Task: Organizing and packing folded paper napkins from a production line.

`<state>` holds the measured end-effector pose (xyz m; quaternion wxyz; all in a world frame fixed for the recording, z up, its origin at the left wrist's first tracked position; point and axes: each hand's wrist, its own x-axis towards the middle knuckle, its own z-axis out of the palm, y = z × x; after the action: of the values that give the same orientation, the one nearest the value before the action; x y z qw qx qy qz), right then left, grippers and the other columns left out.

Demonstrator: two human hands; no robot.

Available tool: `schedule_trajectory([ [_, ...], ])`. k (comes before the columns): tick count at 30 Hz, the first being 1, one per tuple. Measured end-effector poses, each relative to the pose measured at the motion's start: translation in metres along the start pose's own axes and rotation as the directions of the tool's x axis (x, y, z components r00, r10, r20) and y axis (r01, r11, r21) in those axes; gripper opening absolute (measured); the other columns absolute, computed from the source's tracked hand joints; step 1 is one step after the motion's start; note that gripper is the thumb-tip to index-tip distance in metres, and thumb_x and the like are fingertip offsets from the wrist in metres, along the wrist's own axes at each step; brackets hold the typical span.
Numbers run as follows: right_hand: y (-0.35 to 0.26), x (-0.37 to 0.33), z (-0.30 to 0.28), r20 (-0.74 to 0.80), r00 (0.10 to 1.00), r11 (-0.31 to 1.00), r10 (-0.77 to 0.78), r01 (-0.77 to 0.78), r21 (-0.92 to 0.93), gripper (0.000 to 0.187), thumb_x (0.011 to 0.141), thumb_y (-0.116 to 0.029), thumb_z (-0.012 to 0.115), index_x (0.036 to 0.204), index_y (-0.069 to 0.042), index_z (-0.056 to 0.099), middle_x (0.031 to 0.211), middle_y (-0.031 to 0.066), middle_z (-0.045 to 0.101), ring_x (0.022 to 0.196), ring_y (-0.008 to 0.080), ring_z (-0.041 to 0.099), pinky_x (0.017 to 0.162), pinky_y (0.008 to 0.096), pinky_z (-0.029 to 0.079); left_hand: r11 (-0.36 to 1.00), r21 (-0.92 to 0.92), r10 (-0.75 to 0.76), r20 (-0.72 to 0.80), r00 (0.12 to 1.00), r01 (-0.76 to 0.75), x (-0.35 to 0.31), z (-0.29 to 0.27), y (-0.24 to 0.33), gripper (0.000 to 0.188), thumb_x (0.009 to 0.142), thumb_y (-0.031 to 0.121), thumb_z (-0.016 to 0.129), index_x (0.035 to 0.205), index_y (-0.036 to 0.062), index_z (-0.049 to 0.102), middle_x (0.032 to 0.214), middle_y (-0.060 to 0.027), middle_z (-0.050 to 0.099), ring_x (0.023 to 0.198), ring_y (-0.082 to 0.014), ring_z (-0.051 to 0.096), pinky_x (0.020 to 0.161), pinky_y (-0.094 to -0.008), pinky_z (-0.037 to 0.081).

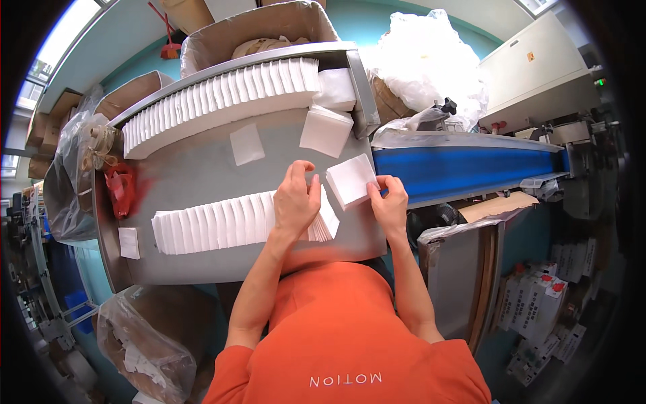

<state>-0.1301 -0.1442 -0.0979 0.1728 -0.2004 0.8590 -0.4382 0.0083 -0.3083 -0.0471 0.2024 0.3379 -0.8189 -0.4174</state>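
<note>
My right hand (390, 204) pinches the right edge of a small stack of white square paper napkins (348, 180) near the table's right end. My left hand (296, 200) is just left of that stack, its fingers bent and apart with nothing between them. Below and behind my left hand runs a near row of folded napkins (215, 223), standing on edge and leaning at its right end. Another napkin stack (326, 130) lies farther back, beside a long far row of napkins (222, 101). A single flat napkin (247, 145) rests on the grey metal table (195, 176).
A raised metal rim (365, 101) bounds the table's far right corner. To the right extends a blue conveyor belt (464, 168). A red plastic bag (121, 190) and a small napkin pile (129, 242) sit at the left edge. A lined carton (262, 30) stands behind.
</note>
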Motion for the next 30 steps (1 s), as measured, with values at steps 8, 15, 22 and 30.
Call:
schedule_trajectory([
  [8,-0.021,-0.017,0.015,0.331,0.753,0.629,-0.569,0.658,-0.415,0.066,0.088,-0.044,0.068,0.147,-0.021,0.047,0.156,0.0138,0.034,0.146,0.0344,0.026,0.114,0.0505,0.022,0.999,0.011,0.039,-0.009,0.999,-0.039,-0.001,0.001,-0.003,0.020,0.090,0.008,0.061,0.108,0.0035,0.054,0.103,-0.0151,0.065,0.076,-0.0332,0.068,0.068,-0.0420,0.053],
  [15,0.025,-0.005,0.014,0.050,0.917,0.612,-0.396,0.304,-0.730,0.067,0.098,-0.037,0.056,0.157,-0.016,0.030,0.165,0.0153,0.017,0.153,0.0335,0.013,0.119,0.0534,0.008,1.000,-0.016,0.024,0.004,1.000,-0.024,-0.004,-0.003,-0.003,0.020,0.090,0.008,0.061,0.108,0.0030,0.055,0.105,-0.0153,0.065,0.076,-0.0329,0.068,0.070,-0.0414,0.054],
  [22,-0.075,-0.055,0.029,0.464,0.885,0.958,-0.028,-0.109,0.266,0.073,0.094,-0.054,0.063,0.134,0.005,0.050,0.127,0.0259,0.058,0.116,0.0335,0.059,0.099,0.0405,0.047,0.978,0.147,0.177,-0.188,0.966,-0.151,-0.004,-0.083,-0.004,0.035,0.093,0.015,0.067,0.126,0.0056,0.058,0.137,-0.0184,0.054,0.132,-0.0377,0.048,0.107,-0.0441,0.041],
  [30,-0.073,-0.054,0.057,0.496,0.868,0.956,-0.006,-0.141,0.258,0.093,0.082,-0.051,0.077,0.143,0.006,0.037,0.134,0.0269,0.048,0.129,0.0388,0.046,0.109,0.0442,0.039,0.714,-0.083,-0.585,-0.616,0.528,0.695,-0.123,-0.321,-0.322,0.059,0.102,0.052,0.046,0.114,-0.0023,0.066,0.107,-0.0113,0.069,0.101,-0.0262,0.062,0.092,-0.0399,0.046],
])
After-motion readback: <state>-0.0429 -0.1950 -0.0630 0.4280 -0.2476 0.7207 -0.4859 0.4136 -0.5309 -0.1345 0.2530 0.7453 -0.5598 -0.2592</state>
